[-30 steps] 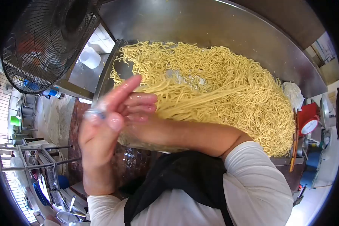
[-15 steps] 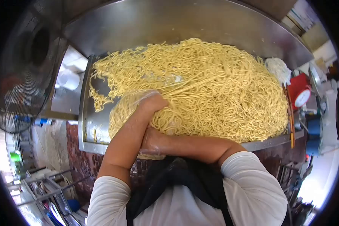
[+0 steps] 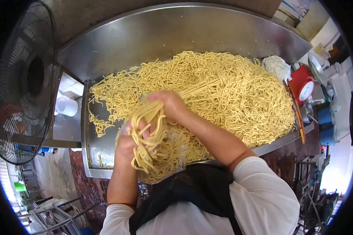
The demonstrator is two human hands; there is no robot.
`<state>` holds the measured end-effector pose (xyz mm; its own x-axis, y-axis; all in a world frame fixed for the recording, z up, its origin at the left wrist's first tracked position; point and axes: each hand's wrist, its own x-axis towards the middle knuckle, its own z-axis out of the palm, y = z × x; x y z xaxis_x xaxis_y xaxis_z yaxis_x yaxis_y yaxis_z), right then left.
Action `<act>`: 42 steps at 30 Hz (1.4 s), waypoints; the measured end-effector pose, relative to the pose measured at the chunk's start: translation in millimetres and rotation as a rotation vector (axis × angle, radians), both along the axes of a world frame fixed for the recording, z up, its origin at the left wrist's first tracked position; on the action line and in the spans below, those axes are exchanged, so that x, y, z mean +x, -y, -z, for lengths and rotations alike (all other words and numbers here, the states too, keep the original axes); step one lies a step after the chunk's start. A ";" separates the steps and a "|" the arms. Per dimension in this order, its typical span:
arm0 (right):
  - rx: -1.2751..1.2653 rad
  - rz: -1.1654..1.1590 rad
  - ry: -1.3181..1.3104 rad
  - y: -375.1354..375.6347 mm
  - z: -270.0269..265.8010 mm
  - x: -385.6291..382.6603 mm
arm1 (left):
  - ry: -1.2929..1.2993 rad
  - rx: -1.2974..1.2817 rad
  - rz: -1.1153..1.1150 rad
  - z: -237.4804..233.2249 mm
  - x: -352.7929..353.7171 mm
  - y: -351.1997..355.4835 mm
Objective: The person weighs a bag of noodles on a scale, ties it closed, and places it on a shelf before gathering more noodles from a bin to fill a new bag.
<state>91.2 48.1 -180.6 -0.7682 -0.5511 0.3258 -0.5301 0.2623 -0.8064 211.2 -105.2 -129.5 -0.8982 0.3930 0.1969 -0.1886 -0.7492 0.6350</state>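
Note:
A bundle of yellow noodles (image 3: 147,117) hangs between my two hands, above the near edge of a large noodle heap (image 3: 243,98). My right hand (image 3: 168,103) grips the upper end of the bundle with closed fingers. Lower and to the left, my left hand (image 3: 131,143) is curled into the same strands, which partly cover its fingers. Beneath the bundle, close to my apron, lies a clear plastic bag (image 3: 172,156) with noodles in it. Noodle strands cover parts of the bag, and its opening cannot be made out.
The heap lies in a metal tray table (image 3: 102,147) with a tall back panel (image 3: 176,29). At right are a red scale (image 3: 302,84), a pile of clear plastic bags (image 3: 277,67) and long wooden sticks (image 3: 296,111). A caged fan (image 3: 25,78) stands at left.
My arms have uncrossed. My left hand has moved down and left, and my right hand up. Noodles are now raised between my hands, while the bulging bag has shifted lower.

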 end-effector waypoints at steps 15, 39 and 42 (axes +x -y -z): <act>-0.926 0.686 0.280 -179.9 -60.2 -222.7 | 0.546 -1.683 -0.048 32.4 77.3 108.1; 1.084 -0.799 0.425 10.6 5.6 -29.9 | 0.654 -1.257 -0.639 47.5 126.9 130.7; 0.898 -0.760 0.283 -24.5 -10.4 7.9 | 0.431 -1.319 -0.686 1.4 125.4 111.3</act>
<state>99.2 72.6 -170.3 -0.1323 -0.8361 -0.5323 -0.6264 0.4868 -0.6089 336.6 -216.6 -130.9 -0.8682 -0.4237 -0.2583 -0.3910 0.2635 0.8819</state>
